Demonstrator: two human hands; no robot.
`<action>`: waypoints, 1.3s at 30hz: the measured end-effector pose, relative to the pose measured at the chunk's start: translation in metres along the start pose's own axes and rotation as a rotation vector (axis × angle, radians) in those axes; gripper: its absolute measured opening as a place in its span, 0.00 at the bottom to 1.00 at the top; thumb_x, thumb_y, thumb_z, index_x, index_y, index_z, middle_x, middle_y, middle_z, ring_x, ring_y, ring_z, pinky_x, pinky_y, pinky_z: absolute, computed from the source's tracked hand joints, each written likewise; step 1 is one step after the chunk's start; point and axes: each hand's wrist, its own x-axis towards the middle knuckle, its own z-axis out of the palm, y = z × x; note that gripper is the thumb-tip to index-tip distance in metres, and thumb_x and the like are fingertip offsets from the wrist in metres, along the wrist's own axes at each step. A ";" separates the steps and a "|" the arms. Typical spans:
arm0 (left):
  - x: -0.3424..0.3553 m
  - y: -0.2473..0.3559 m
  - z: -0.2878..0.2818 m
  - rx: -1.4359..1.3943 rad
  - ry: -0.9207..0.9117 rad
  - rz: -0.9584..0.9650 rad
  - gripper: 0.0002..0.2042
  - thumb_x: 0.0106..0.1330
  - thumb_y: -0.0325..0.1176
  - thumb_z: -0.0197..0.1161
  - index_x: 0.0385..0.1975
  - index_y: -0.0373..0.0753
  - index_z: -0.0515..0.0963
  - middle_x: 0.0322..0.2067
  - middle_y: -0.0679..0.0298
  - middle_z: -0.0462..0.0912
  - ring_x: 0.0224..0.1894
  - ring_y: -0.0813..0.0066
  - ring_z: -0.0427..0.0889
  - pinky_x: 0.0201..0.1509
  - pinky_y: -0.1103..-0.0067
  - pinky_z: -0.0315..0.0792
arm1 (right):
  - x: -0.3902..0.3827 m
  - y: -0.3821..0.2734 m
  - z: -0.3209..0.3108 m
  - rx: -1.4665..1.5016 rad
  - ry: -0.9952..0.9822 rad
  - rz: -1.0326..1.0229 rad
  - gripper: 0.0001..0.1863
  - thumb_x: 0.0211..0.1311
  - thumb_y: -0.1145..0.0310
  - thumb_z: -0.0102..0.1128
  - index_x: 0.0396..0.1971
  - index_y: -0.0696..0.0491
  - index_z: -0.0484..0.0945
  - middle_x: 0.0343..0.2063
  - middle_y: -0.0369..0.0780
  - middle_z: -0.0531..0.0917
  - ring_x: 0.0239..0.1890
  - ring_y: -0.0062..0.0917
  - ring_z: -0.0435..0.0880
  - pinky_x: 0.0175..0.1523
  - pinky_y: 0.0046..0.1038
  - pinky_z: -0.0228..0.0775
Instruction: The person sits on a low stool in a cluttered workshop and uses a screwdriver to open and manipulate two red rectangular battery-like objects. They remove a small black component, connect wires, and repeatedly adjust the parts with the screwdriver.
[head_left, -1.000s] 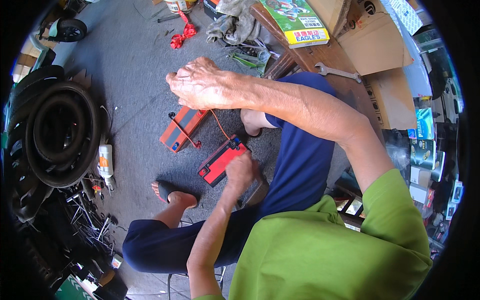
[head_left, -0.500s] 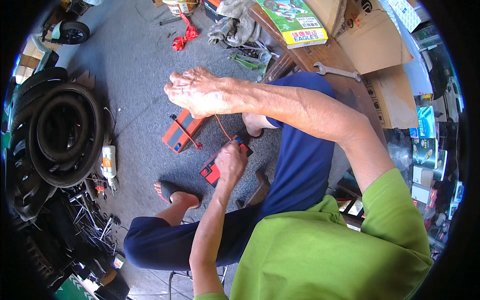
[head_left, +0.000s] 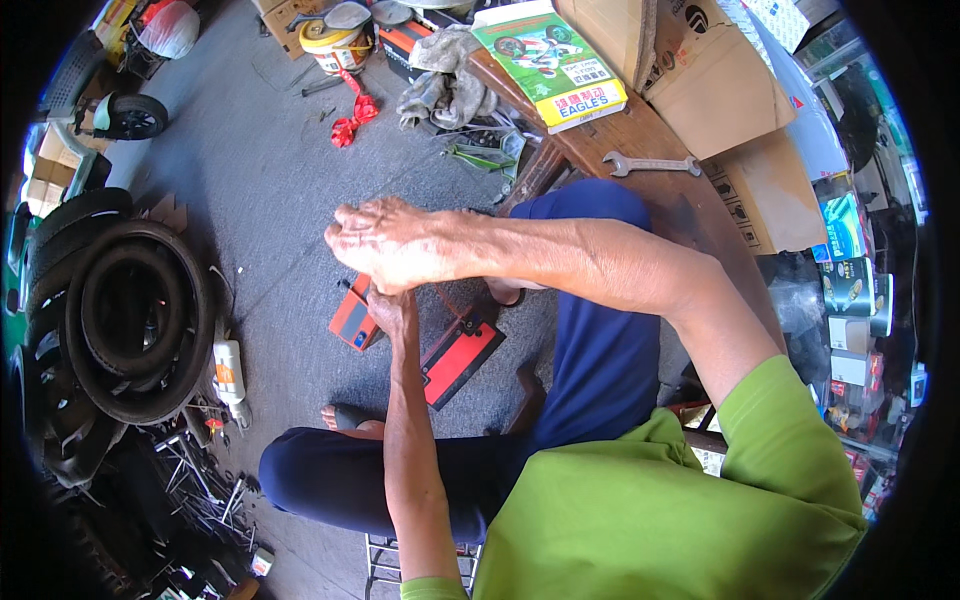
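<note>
Orange tool (head_left: 460, 362) lies half-hidden; right hand (head_left: 385, 245) covers left hand (head_left: 392, 308), grips perhaps closed, unclear.

The grey floor (head_left: 260, 200) carries stacked tyres (head_left: 120, 320), two orange flat parts (head_left: 460, 360) and a red rag (head_left: 352, 120).

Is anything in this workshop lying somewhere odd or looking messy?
Mostly clutter, no spill or clear damage. A wrench lies loose on the wooden bench, a red rag is dropped on the floor, and tyres are heaped at the left. Two red flat devices lie on the floor under the joined hands.
</note>
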 end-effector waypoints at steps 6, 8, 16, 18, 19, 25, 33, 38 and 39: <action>-0.001 0.015 0.011 0.251 0.049 0.011 0.22 0.53 0.43 0.69 0.42 0.33 0.78 0.35 0.51 0.83 0.37 0.54 0.83 0.38 0.69 0.74 | -0.011 0.007 0.003 -0.003 0.037 0.012 0.31 0.40 0.71 0.65 0.46 0.69 0.69 0.42 0.56 0.76 0.46 0.41 0.79 0.46 0.36 0.77; -0.002 0.022 0.012 0.175 -0.019 -0.033 0.22 0.54 0.44 0.68 0.42 0.33 0.77 0.35 0.52 0.83 0.38 0.52 0.83 0.38 0.68 0.74 | -0.012 0.008 0.003 -0.006 0.036 0.018 0.30 0.40 0.71 0.65 0.46 0.69 0.69 0.42 0.56 0.76 0.46 0.41 0.79 0.46 0.36 0.77; -0.004 0.010 0.015 0.017 0.164 0.281 0.21 0.56 0.42 0.67 0.43 0.32 0.77 0.36 0.56 0.83 0.40 0.58 0.82 0.42 0.69 0.73 | -0.006 -0.004 0.006 -0.023 0.045 0.004 0.30 0.40 0.71 0.66 0.45 0.69 0.69 0.41 0.56 0.76 0.45 0.41 0.80 0.44 0.37 0.77; -0.001 0.010 0.017 0.038 0.152 0.253 0.21 0.56 0.42 0.67 0.44 0.32 0.76 0.36 0.55 0.84 0.41 0.59 0.82 0.43 0.70 0.73 | -0.008 -0.005 0.004 -0.032 0.046 0.014 0.30 0.40 0.70 0.66 0.45 0.69 0.69 0.41 0.56 0.76 0.44 0.41 0.80 0.44 0.37 0.77; 0.000 0.009 0.014 0.154 0.115 0.260 0.22 0.56 0.42 0.68 0.44 0.31 0.76 0.36 0.55 0.84 0.41 0.60 0.82 0.43 0.70 0.73 | -0.009 -0.006 0.003 -0.035 0.043 0.017 0.30 0.40 0.70 0.66 0.45 0.69 0.69 0.41 0.56 0.76 0.44 0.41 0.80 0.44 0.37 0.77; 0.002 0.003 0.008 0.116 0.067 0.138 0.24 0.56 0.39 0.68 0.48 0.30 0.73 0.39 0.54 0.84 0.43 0.64 0.82 0.45 0.72 0.73 | -0.005 -0.005 0.004 -0.049 0.039 0.020 0.29 0.40 0.70 0.66 0.44 0.69 0.70 0.40 0.56 0.76 0.43 0.41 0.80 0.43 0.37 0.77; 0.004 -0.004 0.005 0.245 0.057 0.259 0.22 0.56 0.38 0.68 0.46 0.31 0.75 0.40 0.54 0.83 0.43 0.61 0.82 0.45 0.72 0.73 | -0.006 -0.011 0.003 -0.052 0.056 0.017 0.28 0.40 0.70 0.66 0.43 0.69 0.70 0.40 0.56 0.76 0.42 0.40 0.81 0.42 0.37 0.77; 0.002 0.004 0.007 0.139 0.045 0.144 0.22 0.55 0.40 0.67 0.46 0.32 0.76 0.38 0.54 0.83 0.42 0.60 0.82 0.45 0.70 0.72 | -0.006 -0.008 0.006 -0.062 0.051 0.040 0.28 0.40 0.70 0.66 0.43 0.69 0.70 0.39 0.56 0.76 0.41 0.40 0.81 0.41 0.37 0.78; 0.001 0.011 0.008 0.148 0.021 0.157 0.23 0.54 0.41 0.68 0.46 0.32 0.76 0.38 0.54 0.83 0.42 0.60 0.81 0.45 0.71 0.72 | -0.006 -0.006 0.006 -0.068 0.054 0.047 0.28 0.40 0.70 0.66 0.43 0.69 0.70 0.39 0.56 0.76 0.41 0.40 0.82 0.41 0.37 0.78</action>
